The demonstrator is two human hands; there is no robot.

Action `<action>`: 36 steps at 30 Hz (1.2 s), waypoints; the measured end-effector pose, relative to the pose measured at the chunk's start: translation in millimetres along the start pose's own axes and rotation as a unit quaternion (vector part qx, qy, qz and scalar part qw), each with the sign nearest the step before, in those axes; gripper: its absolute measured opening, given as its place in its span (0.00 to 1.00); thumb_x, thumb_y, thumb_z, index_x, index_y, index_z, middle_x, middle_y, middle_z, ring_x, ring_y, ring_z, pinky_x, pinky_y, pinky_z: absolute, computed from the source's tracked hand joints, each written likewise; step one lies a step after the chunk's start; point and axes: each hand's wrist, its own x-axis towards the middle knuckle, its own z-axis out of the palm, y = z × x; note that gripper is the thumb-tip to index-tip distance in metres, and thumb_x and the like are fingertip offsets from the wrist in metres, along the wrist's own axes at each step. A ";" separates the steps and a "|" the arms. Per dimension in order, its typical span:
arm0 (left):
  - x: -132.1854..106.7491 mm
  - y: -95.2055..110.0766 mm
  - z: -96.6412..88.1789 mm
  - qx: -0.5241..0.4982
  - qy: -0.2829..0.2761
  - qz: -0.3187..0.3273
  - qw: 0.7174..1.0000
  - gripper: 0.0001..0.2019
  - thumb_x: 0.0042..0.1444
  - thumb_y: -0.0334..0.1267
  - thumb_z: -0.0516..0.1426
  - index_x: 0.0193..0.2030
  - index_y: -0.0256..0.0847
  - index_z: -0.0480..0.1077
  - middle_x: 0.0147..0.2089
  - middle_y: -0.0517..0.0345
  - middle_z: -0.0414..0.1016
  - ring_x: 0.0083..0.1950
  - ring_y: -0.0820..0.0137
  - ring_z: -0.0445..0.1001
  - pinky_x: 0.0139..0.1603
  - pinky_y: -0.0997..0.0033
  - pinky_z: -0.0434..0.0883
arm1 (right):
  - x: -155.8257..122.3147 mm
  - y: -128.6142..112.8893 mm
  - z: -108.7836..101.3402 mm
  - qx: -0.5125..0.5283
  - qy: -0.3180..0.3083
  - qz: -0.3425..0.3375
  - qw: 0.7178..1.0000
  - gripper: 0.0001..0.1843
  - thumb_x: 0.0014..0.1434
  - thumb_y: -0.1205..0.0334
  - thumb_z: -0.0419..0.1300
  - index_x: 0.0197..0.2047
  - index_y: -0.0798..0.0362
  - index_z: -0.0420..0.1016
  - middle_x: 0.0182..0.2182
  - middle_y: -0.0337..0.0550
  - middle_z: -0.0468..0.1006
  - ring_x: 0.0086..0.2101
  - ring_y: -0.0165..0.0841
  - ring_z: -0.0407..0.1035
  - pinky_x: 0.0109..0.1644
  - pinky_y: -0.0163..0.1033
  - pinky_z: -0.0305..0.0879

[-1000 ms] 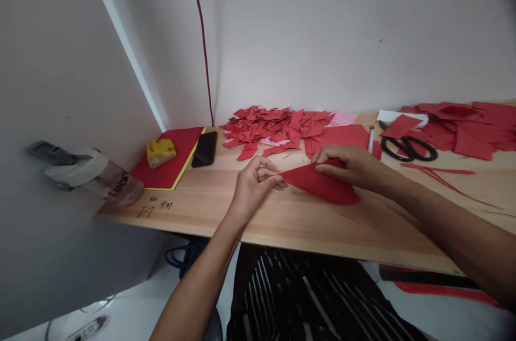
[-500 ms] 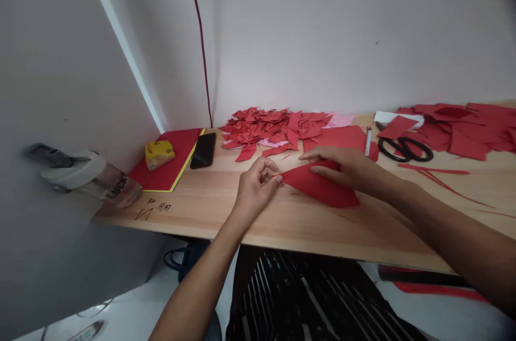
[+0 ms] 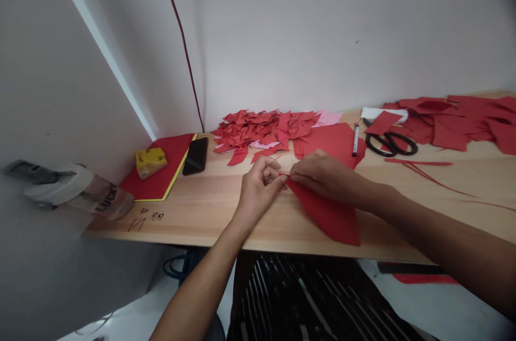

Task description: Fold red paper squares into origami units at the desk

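Observation:
A folded red paper (image 3: pixel 334 215) lies on the wooden table (image 3: pixel 226 207), its pointed end towards the left and its wide end near the front edge. My left hand (image 3: pixel 260 186) pinches that pointed tip with thumb and fingers. My right hand (image 3: pixel 322 174) meets it there, fingers closed on the same tip and lying over the paper's upper part. Behind my hands sits a heap of folded red paper pieces (image 3: pixel 264 129).
A black phone (image 3: pixel 195 156) and a yellow box (image 3: pixel 150 161) on a red sheet (image 3: pixel 161 177) lie at the left. Black scissors (image 3: pixel 391 143), a pen (image 3: pixel 355 139) and loose red sheets (image 3: pixel 455 121) are at the right. A wall closes the left side.
The red paper has swung round, its wide end now pointing towards the table's front edge. My right hand slid left to the tip beside my left hand. The view shifted right.

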 end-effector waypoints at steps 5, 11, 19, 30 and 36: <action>-1.0 1.9 -2.6 -0.076 0.008 0.001 0.997 0.13 0.56 0.40 0.62 0.40 0.41 0.61 0.24 0.67 0.71 0.26 0.76 0.73 0.32 0.77 0.67 | 0.2 -0.9 3.0 0.058 -0.004 0.007 0.998 0.20 0.70 0.58 0.46 0.28 0.52 0.68 0.25 0.41 0.74 0.27 0.33 0.65 0.38 0.40 0.56; 1.1 -6.6 -1.8 -0.120 -0.029 -0.068 0.990 0.20 0.52 0.49 0.65 0.40 0.39 0.64 0.25 0.62 0.74 0.25 0.74 0.74 0.29 0.76 0.70 | 0.2 0.3 10.0 0.080 0.033 0.055 0.995 0.19 0.67 0.57 0.48 0.25 0.51 0.63 0.22 0.40 0.70 0.24 0.32 0.62 0.31 0.37 0.53; 3.0 -12.2 -1.9 -0.049 -0.041 -0.080 0.995 0.16 0.54 0.49 0.60 0.29 0.38 0.64 0.21 0.62 0.70 0.21 0.77 0.70 0.26 0.78 0.66 | -0.8 -4.7 17.2 0.144 0.037 0.066 0.987 0.19 0.68 0.57 0.47 0.26 0.52 0.67 0.21 0.39 0.71 0.24 0.31 0.62 0.30 0.36 0.55; 18.2 -4.4 10.2 0.001 -0.072 -0.109 0.991 0.08 0.51 0.37 0.60 0.26 0.38 0.65 0.18 0.65 0.67 0.17 0.79 0.63 0.20 0.79 0.59 | -1.4 0.8 11.4 0.142 0.024 0.110 0.983 0.15 0.65 0.59 0.47 0.26 0.49 0.54 0.22 0.36 0.63 0.24 0.30 0.57 0.30 0.36 0.51; 18.4 -3.7 19.7 -0.036 -0.072 -0.139 0.987 0.12 0.51 0.44 0.59 0.28 0.37 0.67 0.21 0.62 0.69 0.20 0.76 0.68 0.22 0.77 0.65 | -1.3 5.7 8.6 0.152 0.061 0.116 0.980 0.16 0.65 0.57 0.46 0.25 0.49 0.53 0.22 0.36 0.63 0.26 0.30 0.57 0.31 0.36 0.52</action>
